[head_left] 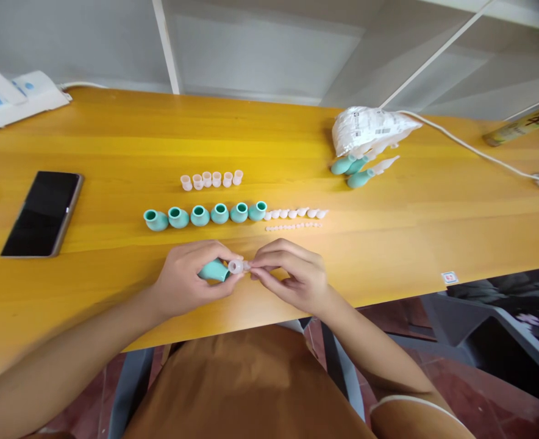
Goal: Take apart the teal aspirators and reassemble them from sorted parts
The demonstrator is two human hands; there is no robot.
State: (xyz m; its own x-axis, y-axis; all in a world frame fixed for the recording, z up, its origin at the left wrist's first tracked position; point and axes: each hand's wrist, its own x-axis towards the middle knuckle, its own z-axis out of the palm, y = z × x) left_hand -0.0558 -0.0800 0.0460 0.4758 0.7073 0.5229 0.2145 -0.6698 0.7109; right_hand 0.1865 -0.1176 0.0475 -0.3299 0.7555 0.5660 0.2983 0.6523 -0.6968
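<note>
My left hand (pixel 195 273) is closed around a teal rubber bulb (pixel 214 270), its opening facing right. Between the thumb and forefinger of that hand is a small translucent cup-shaped piece (pixel 235 266), just beyond the bulb's mouth. My right hand (pixel 292 271) pinches a tiny whitish part (pixel 246 266) at the right side of the cup piece; the fingertips partly hide it. Ahead of my hands stands a row of several teal bulbs (pixel 199 215) with open tops. Small white pieces (pixel 292 214) and tiny white bits (pixel 294 227) continue in rows to the right.
Several translucent cups (pixel 216 178) stand behind the bulbs. A white plastic package (pixel 365 129) lies at the back right, beside teal bulbs with pale nozzles (pixel 361 178). A phone (pixel 43 213) lies left, a power strip (pixel 17 100) behind it. A white cable (pixel 461 139) crosses the right.
</note>
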